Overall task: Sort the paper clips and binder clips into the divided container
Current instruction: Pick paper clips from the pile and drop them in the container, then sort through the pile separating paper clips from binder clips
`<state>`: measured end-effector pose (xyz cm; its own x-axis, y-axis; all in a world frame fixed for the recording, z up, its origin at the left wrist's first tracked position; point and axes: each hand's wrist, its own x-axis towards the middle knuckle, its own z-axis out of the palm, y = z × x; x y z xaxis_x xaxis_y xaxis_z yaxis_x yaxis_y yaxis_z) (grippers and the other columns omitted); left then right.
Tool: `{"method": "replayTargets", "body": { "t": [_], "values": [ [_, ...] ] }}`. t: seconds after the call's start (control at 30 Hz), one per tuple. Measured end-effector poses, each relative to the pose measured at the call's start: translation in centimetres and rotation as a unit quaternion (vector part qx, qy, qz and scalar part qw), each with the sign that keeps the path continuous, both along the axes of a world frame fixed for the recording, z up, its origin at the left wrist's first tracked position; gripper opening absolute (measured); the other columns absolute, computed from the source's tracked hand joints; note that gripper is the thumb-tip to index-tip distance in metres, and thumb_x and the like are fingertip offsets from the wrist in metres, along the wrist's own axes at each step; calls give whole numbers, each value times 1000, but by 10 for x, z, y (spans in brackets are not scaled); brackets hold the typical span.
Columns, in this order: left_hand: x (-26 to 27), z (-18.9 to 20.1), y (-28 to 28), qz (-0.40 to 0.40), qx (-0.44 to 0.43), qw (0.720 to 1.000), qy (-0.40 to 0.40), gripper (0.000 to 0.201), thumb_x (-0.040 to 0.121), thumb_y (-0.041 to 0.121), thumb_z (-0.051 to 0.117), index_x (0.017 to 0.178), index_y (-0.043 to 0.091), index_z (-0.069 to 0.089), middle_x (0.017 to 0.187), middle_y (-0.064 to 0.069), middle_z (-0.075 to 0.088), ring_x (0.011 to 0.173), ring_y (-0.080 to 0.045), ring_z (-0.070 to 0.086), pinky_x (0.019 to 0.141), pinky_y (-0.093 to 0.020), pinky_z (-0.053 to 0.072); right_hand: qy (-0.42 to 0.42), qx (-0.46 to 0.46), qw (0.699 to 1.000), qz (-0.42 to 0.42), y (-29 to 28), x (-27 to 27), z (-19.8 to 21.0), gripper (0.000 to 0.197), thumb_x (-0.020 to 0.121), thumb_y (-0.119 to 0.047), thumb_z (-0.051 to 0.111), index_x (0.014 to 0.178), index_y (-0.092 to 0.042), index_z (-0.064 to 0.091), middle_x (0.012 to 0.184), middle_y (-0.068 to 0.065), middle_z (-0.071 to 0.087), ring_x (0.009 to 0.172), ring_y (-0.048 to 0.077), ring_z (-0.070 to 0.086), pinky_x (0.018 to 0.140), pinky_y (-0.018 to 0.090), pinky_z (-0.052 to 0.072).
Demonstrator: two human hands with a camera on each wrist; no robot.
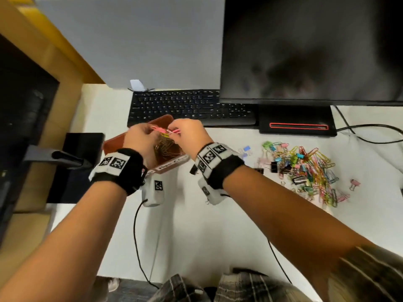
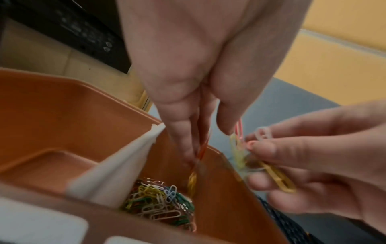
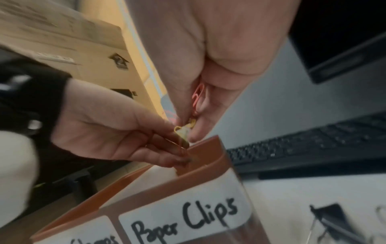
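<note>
A white desk runs under me, with a black keyboard point(image 1: 192, 107) and a dark monitor point(image 1: 311, 49) along the far edge. I have both hands over the brown divided container point(image 1: 162, 123) at the left. My left hand point(image 1: 139, 138) pinches a few linked paper clips that hang into the right compartment, the one labelled "Paper Clips" point(image 3: 183, 217). My right hand point(image 1: 189, 134) pinches the other end of the same tangle point(image 2: 242, 148), fingers curled round pink, yellow and gold clips.

A heap of sorted paper clips point(image 2: 160, 203) already lies in that compartment; the left one, past the white divider point(image 2: 117, 175), looks bare. The unsorted pile point(image 1: 305, 168) sits well to the right.

I judge the risk to be the chain: if I let go while the clips are interlocked, some may snag the rim or spill onto the desk. The keyboard crowds the far wall of the container; the near side is open.
</note>
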<state>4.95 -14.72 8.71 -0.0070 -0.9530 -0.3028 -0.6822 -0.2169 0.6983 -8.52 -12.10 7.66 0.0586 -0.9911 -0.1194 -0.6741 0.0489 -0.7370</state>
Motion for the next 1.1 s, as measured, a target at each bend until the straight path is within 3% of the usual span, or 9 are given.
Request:
{"method": "replayTargets", "body": {
  "t": [0.1,0.23,0.37,0.47,0.53,0.6,0.87,0.97,1.1],
  "values": [
    [6,-2,-4,-55,19,997,-47,31,97,22,41,110,4,63,108,-19,66,104,-32,60,90,-35,44,-19,47,999,-8,-6,13,-4,43,83,-22,67,122,-11,56,116,11,66,106,25,61,96,36,47],
    [5,-2,11,-69,-41,997,13,28,95,26,45,118,15,58,116,-4,63,108,-19,57,98,-33,43,-35,7,999,0,31,-15,-5,34,88,-31,58,119,-17,56,116,4,62,96,18,62,88,32,51],
    [-21,-13,49,-147,-10,985,91,14,93,21,52,101,18,63,99,4,66,91,-11,61,79,-17,49,16,60,998,27,109,-82,-31,24,87,-30,59,108,-19,62,102,-2,62,74,3,50,77,24,44],
    [-48,-32,79,-248,13,966,69,14,91,19,55,102,17,64,97,3,67,83,-8,61,73,-8,45,62,140,988,3,171,-134,-56,30,83,-28,66,111,-24,59,90,-17,50,68,-8,42,73,20,37],
    [-77,-48,102,-293,25,954,49,15,89,19,59,103,16,64,93,5,62,72,-2,57,63,-4,42,71,173,981,-45,211,-169,-67,34,79,-26,70,110,-25,58,88,-17,47,74,-3,46,73,24,41],
    [-106,-62,125,-322,45,945,39,22,85,23,63,105,16,61,93,3,57,68,-5,56,65,-12,42,82,195,974,-78,242,-195,-75,39,76,-26,73,112,-27,56,102,-8,54,88,10,53,81,26,46],
    [-183,-99,180,-369,87,922,-79,68,76,41,70,133,16,43,130,-8,38,117,-25,46,104,-31,38,96,187,973,-95,258,-235,-92,70,73,-25,76,134,-22,42,129,10,43,118,26,43,103,34,36],
    [-201,-104,188,-364,54,924,-102,74,72,42,73,133,14,41,130,-7,36,122,-24,38,106,-29,31,83,166,979,-89,247,-240,-98,65,72,-27,76,130,-16,48,123,13,48,115,29,47,100,35,39],
    [-217,-111,196,-353,25,930,-96,65,69,32,77,124,12,50,123,-8,43,114,-24,44,99,-28,35,44,124,984,-120,241,-243,-101,47,72,-23,77,114,-12,62,107,12,54,101,28,54,90,33,45]
  ]
}}
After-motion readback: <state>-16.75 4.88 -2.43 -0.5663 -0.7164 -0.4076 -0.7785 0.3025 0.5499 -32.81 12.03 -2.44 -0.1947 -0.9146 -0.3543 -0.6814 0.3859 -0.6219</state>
